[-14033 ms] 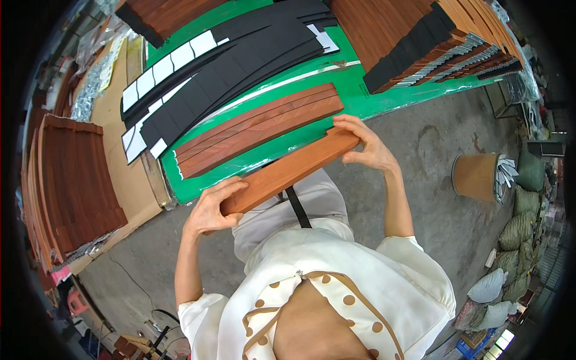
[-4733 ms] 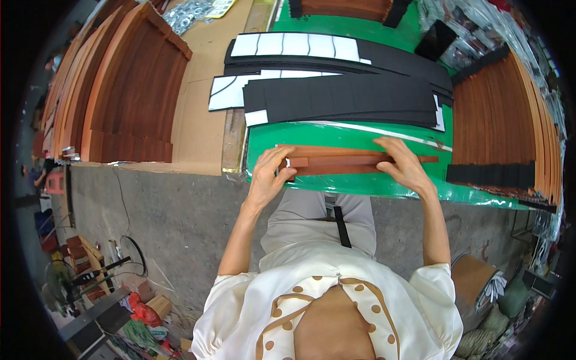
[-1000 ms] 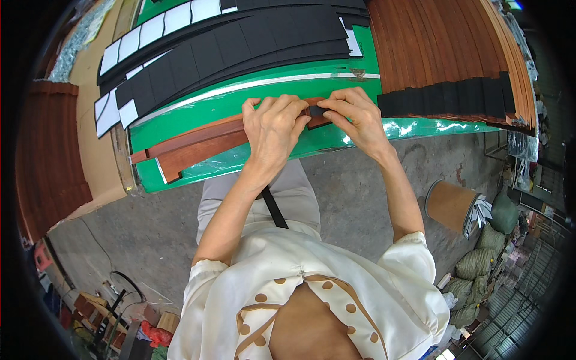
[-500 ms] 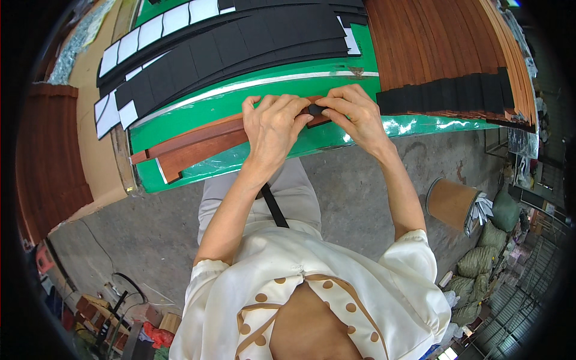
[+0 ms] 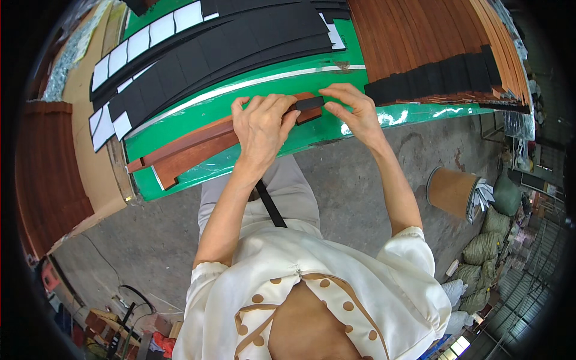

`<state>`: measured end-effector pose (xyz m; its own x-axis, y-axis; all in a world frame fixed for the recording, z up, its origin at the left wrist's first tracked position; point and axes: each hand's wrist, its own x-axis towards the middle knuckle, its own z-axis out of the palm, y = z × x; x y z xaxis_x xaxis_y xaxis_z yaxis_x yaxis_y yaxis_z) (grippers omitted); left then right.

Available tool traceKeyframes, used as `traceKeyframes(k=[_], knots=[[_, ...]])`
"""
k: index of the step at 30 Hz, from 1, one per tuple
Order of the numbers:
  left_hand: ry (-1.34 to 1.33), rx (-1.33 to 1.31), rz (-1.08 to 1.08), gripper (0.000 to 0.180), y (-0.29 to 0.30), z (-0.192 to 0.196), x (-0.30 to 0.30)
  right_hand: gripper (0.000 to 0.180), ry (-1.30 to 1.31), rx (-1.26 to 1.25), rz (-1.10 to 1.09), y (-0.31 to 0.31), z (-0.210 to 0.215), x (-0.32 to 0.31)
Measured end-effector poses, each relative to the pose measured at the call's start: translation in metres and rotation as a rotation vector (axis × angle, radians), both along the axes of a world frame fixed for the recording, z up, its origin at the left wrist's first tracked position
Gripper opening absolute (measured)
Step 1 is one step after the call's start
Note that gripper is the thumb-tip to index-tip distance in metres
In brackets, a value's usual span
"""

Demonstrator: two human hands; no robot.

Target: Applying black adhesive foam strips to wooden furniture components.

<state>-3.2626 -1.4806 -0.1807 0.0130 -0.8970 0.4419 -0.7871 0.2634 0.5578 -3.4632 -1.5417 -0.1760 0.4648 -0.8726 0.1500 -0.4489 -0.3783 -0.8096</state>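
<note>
Left hand (image 5: 262, 129): gripping wooden slat (image 5: 186, 148);
Right hand (image 5: 355, 114): loosely parted, just beside black strip (image 5: 309, 104), seemingly unfinished;
Stacked slats (image 5: 420, 39): already black-ended;
Black sheets (image 5: 240, 51): apparently unused

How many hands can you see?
2. The left hand holds the brown wooden strips on the green table; the right hand is at the right end of the black piece. I see no others.

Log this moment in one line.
left hand: grips wooden strip; right hand: open beside black piece; black sheets: on green tabletop
</note>
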Motion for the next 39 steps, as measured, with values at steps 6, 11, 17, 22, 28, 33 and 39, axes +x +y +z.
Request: traceKeyframes(k=[6, 11, 17, 22, 28, 33, 39], knots=[[-0.047, -0.019, -0.002, 0.02, 0.001, 0.002, -0.002, 0.021, -0.028, -0.02, -0.035, 0.004, 0.0, 0.007], [-0.05, -0.038, -0.013, 0.019, 0.0, -0.001, -0.001, 0.021, 0.027, -0.108, -0.032, 0.003, -0.002, 0.008], [-0.054, -0.055, -0.008, 0.018, -0.001, -0.003, -0.001, 0.019, 0.027, -0.132, -0.033, 0.004, -0.002, 0.009], [-0.055, -0.054, -0.008, 0.018, -0.001, -0.004, -0.001, 0.018, 0.002, -0.105, -0.048, 0.005, -0.003, 0.012], [-0.113, -0.161, 0.01, 0.021, -0.002, -0.008, -0.004, 0.018, -0.035, -0.119, -0.091, 0.014, -0.013, 0.012], [-0.224, -0.322, 0.017, 0.025, -0.003, -0.021, -0.005, 0.02, -0.404, 0.327, -0.35, 0.021, -0.023, 0.032], [-0.224, -0.316, 0.013, 0.03, -0.002, -0.021, -0.005, 0.028, -0.159, 0.124, -0.385, 0.035, -0.043, 0.057]])
